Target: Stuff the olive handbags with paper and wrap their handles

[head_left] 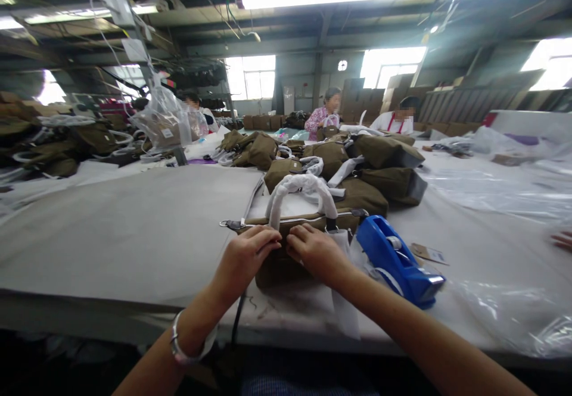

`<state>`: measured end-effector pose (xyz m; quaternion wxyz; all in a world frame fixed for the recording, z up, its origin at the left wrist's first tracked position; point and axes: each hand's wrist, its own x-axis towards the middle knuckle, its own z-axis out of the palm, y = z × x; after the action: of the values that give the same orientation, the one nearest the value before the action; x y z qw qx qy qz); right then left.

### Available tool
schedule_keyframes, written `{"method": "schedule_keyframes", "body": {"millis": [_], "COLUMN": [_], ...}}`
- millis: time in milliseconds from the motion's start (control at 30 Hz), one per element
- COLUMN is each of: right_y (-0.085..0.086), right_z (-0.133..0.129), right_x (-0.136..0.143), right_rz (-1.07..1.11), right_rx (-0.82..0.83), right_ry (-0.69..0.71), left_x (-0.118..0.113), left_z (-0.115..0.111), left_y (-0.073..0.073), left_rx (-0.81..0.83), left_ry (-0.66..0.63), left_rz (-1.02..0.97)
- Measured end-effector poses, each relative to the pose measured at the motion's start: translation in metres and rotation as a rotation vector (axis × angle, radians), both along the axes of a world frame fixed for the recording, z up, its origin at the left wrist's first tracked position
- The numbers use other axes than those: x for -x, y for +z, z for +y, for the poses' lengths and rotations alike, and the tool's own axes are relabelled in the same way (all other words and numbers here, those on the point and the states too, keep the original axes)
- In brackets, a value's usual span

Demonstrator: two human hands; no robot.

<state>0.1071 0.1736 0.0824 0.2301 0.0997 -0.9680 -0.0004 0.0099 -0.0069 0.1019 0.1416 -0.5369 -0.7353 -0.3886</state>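
Observation:
An olive-brown handbag (286,268) stands upright at the table's front edge. Its two handles (304,183) are wrapped in white padding, and a zipper runs along the top. My left hand (250,253) is closed, fingertips pinching at the bag's upper front below the left handle end. Close beside it, my right hand (318,255) has its fingers curled against the same front panel. Whatever small part lies under the fingertips is hidden. A blue tape dispenser (397,262) sits just right of the bag. White tissue paper (342,289) hangs down by the bag's right side.
Several more olive bags (379,152) are piled behind. A tag (429,253) lies past the dispenser, with clear plastic bags (522,312) at right. Grey sheeting (125,229) covers the left. A co-worker's hand (562,240) shows at the right edge; other people (322,119) work opposite.

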Motion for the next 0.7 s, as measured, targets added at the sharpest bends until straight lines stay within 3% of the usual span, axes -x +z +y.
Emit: {"method": "schedule_keyframes", "body": {"millis": [167,333,500,700], "right_y": [-0.010,-0.007,-0.003,-0.001], "right_z": [0.000,0.000,-0.005,-0.014], "right_x": [0.001,-0.008,-0.008,-0.007], "right_rz": [0.106,0.222,0.193,0.225], "right_rx": [0.101,0.600,0.985,1.054], "right_ry": [-0.031,-0.087,-0.073,-0.015], "left_x": [0.001,-0.002,-0.005,-0.008], "left_z": [-0.001,0.000,0.002,0.007], "left_y": [-0.002,0.002,0.004,0.000], "left_rx": [-0.057,-0.129,-0.248,-0.272], "left_ry": [0.048,0.084,0.095,0.079], "left_rz": [0.103,0.038,-0.223,-0.465]}}
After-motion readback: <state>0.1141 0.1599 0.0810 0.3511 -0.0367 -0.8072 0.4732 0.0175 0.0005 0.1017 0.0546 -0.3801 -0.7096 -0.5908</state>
